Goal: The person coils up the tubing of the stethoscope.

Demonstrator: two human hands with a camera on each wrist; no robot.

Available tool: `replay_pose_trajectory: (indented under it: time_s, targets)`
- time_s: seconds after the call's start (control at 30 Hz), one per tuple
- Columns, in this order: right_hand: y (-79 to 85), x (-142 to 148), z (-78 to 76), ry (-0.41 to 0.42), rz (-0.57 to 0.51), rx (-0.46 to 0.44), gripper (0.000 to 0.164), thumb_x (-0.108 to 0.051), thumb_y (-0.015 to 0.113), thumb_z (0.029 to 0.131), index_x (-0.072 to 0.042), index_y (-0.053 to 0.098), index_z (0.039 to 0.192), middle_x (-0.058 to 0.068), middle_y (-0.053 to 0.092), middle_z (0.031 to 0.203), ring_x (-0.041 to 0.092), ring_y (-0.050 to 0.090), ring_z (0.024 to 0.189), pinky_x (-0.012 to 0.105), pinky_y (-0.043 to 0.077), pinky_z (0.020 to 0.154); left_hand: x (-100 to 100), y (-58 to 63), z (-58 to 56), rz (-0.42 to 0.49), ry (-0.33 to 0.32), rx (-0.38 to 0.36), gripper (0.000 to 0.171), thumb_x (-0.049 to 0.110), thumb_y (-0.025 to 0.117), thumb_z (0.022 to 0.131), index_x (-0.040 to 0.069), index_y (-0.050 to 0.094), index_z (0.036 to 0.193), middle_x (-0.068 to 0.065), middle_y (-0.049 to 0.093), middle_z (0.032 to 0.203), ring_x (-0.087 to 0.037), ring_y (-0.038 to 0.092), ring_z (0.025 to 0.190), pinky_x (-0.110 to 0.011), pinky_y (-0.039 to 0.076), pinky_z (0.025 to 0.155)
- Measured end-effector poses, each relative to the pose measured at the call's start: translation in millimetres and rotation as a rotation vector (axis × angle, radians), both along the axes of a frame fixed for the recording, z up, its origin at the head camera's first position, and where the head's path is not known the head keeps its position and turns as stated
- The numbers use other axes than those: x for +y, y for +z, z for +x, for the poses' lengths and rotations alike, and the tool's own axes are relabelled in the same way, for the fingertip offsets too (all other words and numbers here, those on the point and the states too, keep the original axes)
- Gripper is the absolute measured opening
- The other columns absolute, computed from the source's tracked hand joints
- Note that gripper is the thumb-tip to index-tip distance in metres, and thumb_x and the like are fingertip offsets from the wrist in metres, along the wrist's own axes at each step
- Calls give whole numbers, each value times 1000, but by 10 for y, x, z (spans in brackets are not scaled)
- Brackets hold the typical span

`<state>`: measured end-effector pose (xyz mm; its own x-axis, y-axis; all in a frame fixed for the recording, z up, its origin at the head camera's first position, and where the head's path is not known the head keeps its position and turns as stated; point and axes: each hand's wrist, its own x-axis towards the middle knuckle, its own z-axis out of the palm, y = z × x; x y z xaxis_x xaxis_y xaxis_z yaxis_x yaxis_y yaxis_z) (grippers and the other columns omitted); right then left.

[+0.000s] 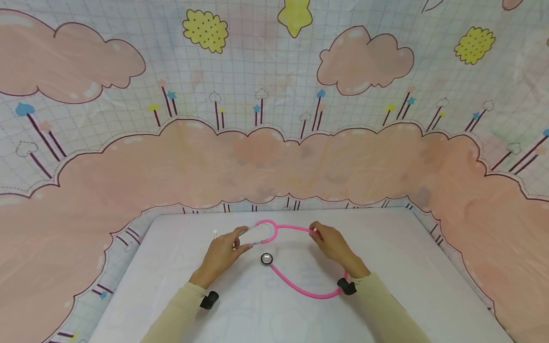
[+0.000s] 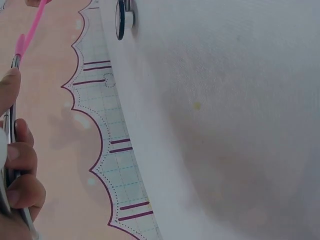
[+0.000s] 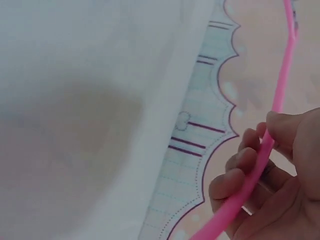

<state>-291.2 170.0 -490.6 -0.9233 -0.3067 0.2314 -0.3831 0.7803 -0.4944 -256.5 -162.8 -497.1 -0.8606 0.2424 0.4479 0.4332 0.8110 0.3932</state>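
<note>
A pink stethoscope [image 1: 274,232] stretches between both hands above the white table. My left hand [image 1: 223,250] grips its two metal ear tubes, thumb on one side and fingers curled on the other; the left wrist view shows these fingers [image 2: 22,155] around the metal. My right hand [image 1: 334,244] pinches the pink tubing past the fork, and in the right wrist view the tube [image 3: 255,175] runs across the palm. From there the tubing loops down and back left to the round chest piece [image 1: 267,258], which has a black rim and lies between the hands, near the table surface.
The white table [image 1: 257,314] reaches back to a cloth wall [image 1: 291,166] printed with clouds and stars, which also rises at both sides. A dark wrist camera [image 1: 209,300] sits by the left cuff, another [image 1: 346,286] by the right.
</note>
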Motion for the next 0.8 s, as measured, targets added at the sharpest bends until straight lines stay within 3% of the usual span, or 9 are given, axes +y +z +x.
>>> replay_pose_trajectory:
  time_s: [0.27, 0.5, 0.67, 0.8]
  targets:
    - [146, 54, 137, 114, -136, 21, 13, -17, 61, 97, -13, 63, 110, -3, 57, 79, 12, 49, 72, 23, 43, 64, -72, -13, 21, -2, -23, 14, 50, 32, 80, 82, 15, 63, 125, 11, 54, 67, -3, 40, 54, -20, 36, 56]
    - [317, 65, 274, 255, -172, 132, 16, -12, 66, 93, -11, 65, 109, -3, 64, 89, 8, 51, 74, 21, 47, 65, -94, -21, 31, -23, -51, 21, 52, 34, 81, 80, 16, 64, 125, 13, 52, 66, -2, 39, 54, -19, 36, 55]
    - [461, 63, 307, 366, -189, 252, 17, -9, 68, 91, -11, 67, 108, -3, 63, 91, 5, 49, 73, 19, 47, 63, -85, 11, 64, -69, -109, 25, 54, 38, 83, 77, 17, 65, 123, 14, 50, 65, 0, 38, 55, -17, 35, 55]
    - [554, 51, 301, 416, -208, 313, 18, -7, 69, 90, -12, 67, 107, -4, 62, 89, 4, 48, 72, 18, 46, 62, -62, 55, 107, -88, -192, 25, 53, 37, 82, 78, 16, 65, 123, 13, 51, 66, 1, 38, 57, -17, 36, 57]
